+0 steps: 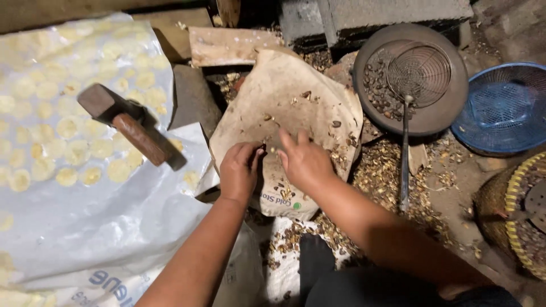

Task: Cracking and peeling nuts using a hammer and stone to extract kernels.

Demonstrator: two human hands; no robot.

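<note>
My left hand [239, 170] is pinched on a small dark nut [262, 150] over a brown paper sheet [284, 91] strewn with shell bits. My right hand [304, 160] rests beside it on the same sheet, fingers spread, touching the paper and holding nothing. To the left, a mallet [132, 126] with a wooden handle lies on a white plastic sheet [96, 216] covered with several flattened pale yellow discs [68, 128].
A dark round pan [441, 113] at upper right holds dark nuts and a long-handled wire skimmer [418, 71]. A blue plastic basket [503, 108] and a woven basket [515, 210] stand at right. Broken shells [387, 176] litter the ground. Wooden boards and a concrete block [364, 17] lie behind.
</note>
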